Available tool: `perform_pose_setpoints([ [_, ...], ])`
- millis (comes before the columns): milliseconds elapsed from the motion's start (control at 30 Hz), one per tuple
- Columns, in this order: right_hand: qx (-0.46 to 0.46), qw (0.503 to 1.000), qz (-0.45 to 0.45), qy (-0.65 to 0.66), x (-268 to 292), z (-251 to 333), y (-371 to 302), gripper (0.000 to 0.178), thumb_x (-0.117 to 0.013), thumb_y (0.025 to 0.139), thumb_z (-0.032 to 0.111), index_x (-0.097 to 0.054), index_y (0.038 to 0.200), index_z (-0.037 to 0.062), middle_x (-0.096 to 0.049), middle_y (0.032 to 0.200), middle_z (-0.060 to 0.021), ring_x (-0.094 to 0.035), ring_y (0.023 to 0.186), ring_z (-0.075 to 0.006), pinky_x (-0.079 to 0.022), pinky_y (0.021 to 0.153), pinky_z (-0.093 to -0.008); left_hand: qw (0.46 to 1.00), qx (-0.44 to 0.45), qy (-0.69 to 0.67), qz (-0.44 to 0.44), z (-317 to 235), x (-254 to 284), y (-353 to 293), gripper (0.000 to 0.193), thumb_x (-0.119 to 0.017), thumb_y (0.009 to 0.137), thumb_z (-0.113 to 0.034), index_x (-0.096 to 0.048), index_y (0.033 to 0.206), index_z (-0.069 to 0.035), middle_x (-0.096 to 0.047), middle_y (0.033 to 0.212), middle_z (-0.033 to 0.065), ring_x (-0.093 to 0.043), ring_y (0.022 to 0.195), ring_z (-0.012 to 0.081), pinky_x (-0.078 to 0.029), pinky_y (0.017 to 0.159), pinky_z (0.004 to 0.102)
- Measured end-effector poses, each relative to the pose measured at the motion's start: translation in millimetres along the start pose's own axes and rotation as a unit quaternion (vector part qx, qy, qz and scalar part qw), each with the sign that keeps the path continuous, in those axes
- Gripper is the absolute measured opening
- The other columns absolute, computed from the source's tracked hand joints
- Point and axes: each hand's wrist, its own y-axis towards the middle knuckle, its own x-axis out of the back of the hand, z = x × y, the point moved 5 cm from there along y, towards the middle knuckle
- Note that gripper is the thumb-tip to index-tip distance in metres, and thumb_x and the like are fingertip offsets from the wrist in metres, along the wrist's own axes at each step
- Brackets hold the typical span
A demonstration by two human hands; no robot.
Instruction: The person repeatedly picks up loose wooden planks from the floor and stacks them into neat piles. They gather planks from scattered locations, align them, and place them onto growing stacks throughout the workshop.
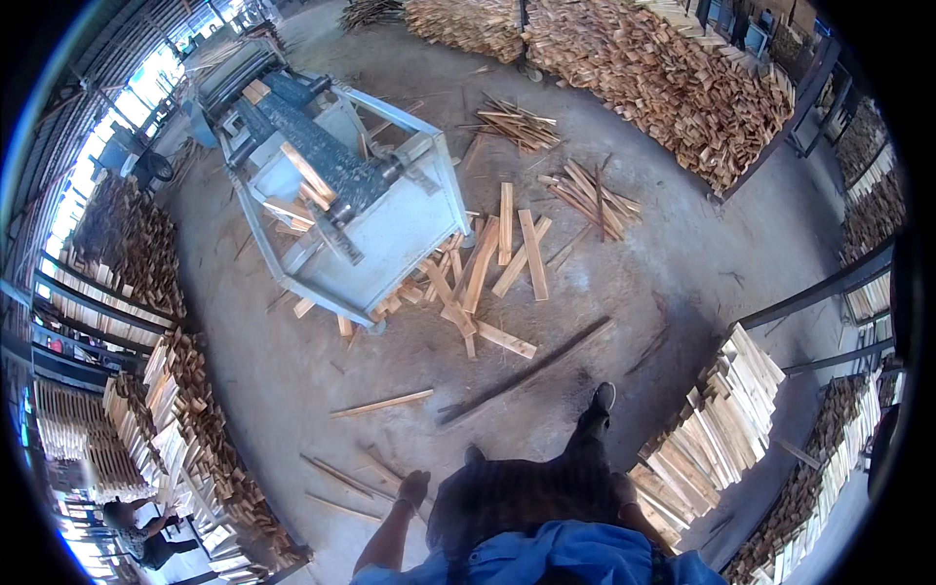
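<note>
My left hand (414,487), in a pale glove, hangs beside my dark apron (497,497); it looks empty, with the fingers loosely open. Thin wooden strips (349,476) lie on the floor just left of it. My right hand (622,487) is low at my other side, close to a stack of pale boards (707,434); its fingers are too hidden to read. One dark shoe (604,398) is stretched forward on the floor. Ahead lie a long dark strip of wood (526,372) and a shorter light strip (382,403).
A pale-blue machine with rollers (409,229) stands ahead left, boards on its bed. Loose boards (478,268) are strewn at its near end. Stacked wood (624,73) lines the back, and more stacks (195,429) the left. Another person (146,531) is at lower left.
</note>
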Motion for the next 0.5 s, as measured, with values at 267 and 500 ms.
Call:
perform_pose_setpoints([
  [267,0.096,0.993,-0.060,-0.047,124.3,-116.4,134.3,0.055,-0.056,0.099,0.055,-0.070,0.123,0.0077,-0.071,0.121,-0.0269,-0.064,0.121,-0.0450,-0.050,0.099,-0.0518,1.000,0.008,-0.025,-0.017,-140.4,-14.4,81.2,0.023,-0.048,0.100,-0.019,-0.065,0.111,-0.008,-0.068,0.110,0.0210,-0.064,0.112,0.0424,-0.052,0.093,0.0539],
  [500,-0.020,0.994,-0.103,0.037,369.9,-79.3,178.0,0.032,-0.062,0.102,0.035,-0.067,0.113,0.0058,-0.074,0.109,-0.0173,-0.071,0.105,-0.0350,-0.054,0.085,-0.0474,0.947,0.133,-0.278,0.095,-282.0,-18.0,133.0,0.056,-0.052,0.103,-0.051,-0.065,0.134,-0.006,-0.066,0.137,0.0242,-0.058,0.131,0.0422,-0.048,0.108,0.0454],
])
